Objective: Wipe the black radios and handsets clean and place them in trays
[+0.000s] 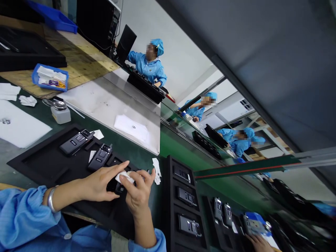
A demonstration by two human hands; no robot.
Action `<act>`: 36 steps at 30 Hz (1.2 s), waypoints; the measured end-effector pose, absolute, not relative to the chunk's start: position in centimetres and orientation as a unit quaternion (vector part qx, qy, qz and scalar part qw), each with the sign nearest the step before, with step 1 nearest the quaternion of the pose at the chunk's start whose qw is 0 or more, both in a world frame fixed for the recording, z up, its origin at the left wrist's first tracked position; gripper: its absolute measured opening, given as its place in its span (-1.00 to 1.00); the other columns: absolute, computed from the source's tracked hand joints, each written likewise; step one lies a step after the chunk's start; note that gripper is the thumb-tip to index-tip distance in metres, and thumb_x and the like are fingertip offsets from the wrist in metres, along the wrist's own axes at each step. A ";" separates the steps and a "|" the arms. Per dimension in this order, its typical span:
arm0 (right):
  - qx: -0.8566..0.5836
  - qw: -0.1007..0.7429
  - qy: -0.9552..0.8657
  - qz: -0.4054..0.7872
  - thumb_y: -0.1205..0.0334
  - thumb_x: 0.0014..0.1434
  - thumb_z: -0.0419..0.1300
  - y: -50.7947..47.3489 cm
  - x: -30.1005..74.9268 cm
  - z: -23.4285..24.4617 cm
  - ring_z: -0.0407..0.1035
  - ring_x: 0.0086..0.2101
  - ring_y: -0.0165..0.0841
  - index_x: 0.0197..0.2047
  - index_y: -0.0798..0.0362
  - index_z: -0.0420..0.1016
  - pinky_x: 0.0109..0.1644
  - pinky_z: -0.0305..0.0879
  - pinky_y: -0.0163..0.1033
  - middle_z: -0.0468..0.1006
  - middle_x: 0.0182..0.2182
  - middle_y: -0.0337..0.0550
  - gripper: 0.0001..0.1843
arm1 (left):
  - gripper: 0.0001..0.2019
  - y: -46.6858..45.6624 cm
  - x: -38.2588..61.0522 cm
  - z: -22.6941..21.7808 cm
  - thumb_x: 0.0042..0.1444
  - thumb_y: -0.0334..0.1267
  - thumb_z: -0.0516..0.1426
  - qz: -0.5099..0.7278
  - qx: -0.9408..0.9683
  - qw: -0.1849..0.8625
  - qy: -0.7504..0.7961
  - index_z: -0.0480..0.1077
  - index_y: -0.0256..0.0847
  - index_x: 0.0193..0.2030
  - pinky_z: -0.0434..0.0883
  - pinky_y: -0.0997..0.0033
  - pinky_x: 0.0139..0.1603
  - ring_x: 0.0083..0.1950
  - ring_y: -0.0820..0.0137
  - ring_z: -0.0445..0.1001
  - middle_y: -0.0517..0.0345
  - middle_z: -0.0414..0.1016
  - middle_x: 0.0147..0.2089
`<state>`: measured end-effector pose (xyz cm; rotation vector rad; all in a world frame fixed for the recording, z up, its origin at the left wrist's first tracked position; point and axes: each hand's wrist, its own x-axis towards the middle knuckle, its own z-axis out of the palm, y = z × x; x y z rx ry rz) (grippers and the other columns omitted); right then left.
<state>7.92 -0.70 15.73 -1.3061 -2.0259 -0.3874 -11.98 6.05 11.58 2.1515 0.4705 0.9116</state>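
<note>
My left hand (101, 183) and my right hand (138, 194) meet over a black foam tray (39, 162) in front of me. Between them is a small black device (115, 184), mostly hidden by the fingers. My left forefinger presses a white wipe (124, 176) onto its top. The fingers of my right hand wrap round the device's right end. Two more black devices (76, 141) (100, 157) lie in the tray's slots to the left. A silver bracelet sits on my left wrist.
A second black tray (169, 210) with devices stands upright to the right. A small liquid dispenser bottle (60, 112), white wipes (131, 127), a blue bin (49, 77) and a green conveyor (189, 150) lie beyond. Several people in blue coats work along the line; another person's hand (258, 242) is at lower right.
</note>
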 end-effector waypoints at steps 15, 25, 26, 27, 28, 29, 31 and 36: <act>-0.507 0.347 -0.775 -0.150 0.38 0.29 0.10 -0.9 8.1 15.5 0.30 -0.12 -0.29 -0.05 -0.26 0.60 0.34 -0.22 0.34 0.57 -0.22 -0.27 -0.63 | 0.08 5.7 -12.0 11.8 0.03 -0.38 0.28 0.356 0.849 0.341 0.189 -0.35 -0.01 0.52 0.46 0.14 0.23 0.25 0.15 0.44 -0.11 0.32 0.36; -0.602 0.425 -0.662 -0.134 0.53 0.26 0.02 -1.4 9.9 13.0 0.32 -0.13 -0.30 -0.05 -0.15 0.61 0.23 0.02 0.24 0.50 -0.21 -0.19 -0.54 | 0.05 5.4 -12.2 12.4 0.06 -0.32 0.28 0.353 0.846 0.344 0.202 -0.32 -0.01 0.52 0.46 0.15 0.21 0.20 0.18 0.48 -0.08 0.44 0.22; -0.607 0.432 -0.655 -0.128 0.53 0.26 0.03 -1.9 10.0 12.4 0.33 -0.14 -0.30 -0.03 -0.14 0.61 0.22 0.05 0.21 0.50 -0.21 -0.19 -0.54 | 0.04 5.4 -12.2 12.3 0.07 -0.32 0.28 0.354 0.846 0.344 0.201 -0.32 -0.01 0.52 0.46 0.14 0.22 0.20 0.18 0.48 -0.09 0.43 0.22; -0.611 0.438 -0.648 -0.125 0.53 0.25 0.04 -2.4 10.1 11.8 0.33 -0.14 -0.31 -0.02 -0.13 0.61 0.21 0.06 0.19 0.50 -0.21 -0.18 -0.54 | 0.04 5.3 -12.2 12.3 0.07 -0.32 0.28 0.355 0.846 0.343 0.200 -0.31 -0.02 0.52 0.45 0.13 0.23 0.20 0.18 0.48 -0.10 0.43 0.23; -0.615 0.442 -0.641 -0.122 0.53 0.24 0.04 -2.9 10.1 11.4 0.34 -0.14 -0.30 -0.02 -0.12 0.61 0.21 0.07 0.18 0.50 -0.21 -0.18 -0.54 | 0.03 5.3 -12.2 12.2 0.08 -0.32 0.28 0.356 0.846 0.342 0.200 -0.31 -0.02 0.52 0.45 0.13 0.23 0.21 0.18 0.48 -0.10 0.43 0.24; -0.620 0.446 -0.634 -0.121 0.54 0.23 0.04 -3.2 10.1 11.0 0.34 -0.14 -0.30 -0.02 -0.11 0.61 0.21 0.07 0.17 0.49 -0.21 -0.18 -0.54 | 0.02 5.3 -12.2 12.2 0.09 -0.32 0.27 0.356 0.847 0.342 0.198 -0.30 -0.03 0.52 0.45 0.12 0.24 0.21 0.17 0.47 -0.11 0.42 0.25; -0.630 0.452 -0.620 -0.116 0.54 0.20 0.03 -3.8 10.1 10.4 0.36 -0.14 -0.30 -0.02 -0.10 0.61 0.22 0.08 0.17 0.49 -0.21 -0.17 -0.52 | 0.00 5.3 -12.2 12.2 0.10 -0.32 0.26 0.356 0.848 0.340 0.198 -0.29 -0.04 0.52 0.44 0.11 0.25 0.22 0.17 0.47 -0.12 0.41 0.26; -0.656 0.466 -0.584 -0.104 0.51 0.19 0.03 -4.6 10.7 9.4 0.38 -0.14 -0.28 -0.01 -0.11 0.62 0.20 0.14 0.16 0.50 -0.22 -0.16 -0.52 | -0.03 5.3 -12.2 12.1 0.13 -0.27 0.24 0.365 0.850 0.322 0.200 -0.29 -0.05 0.52 0.45 0.13 0.24 0.21 0.19 0.47 -0.09 0.42 0.26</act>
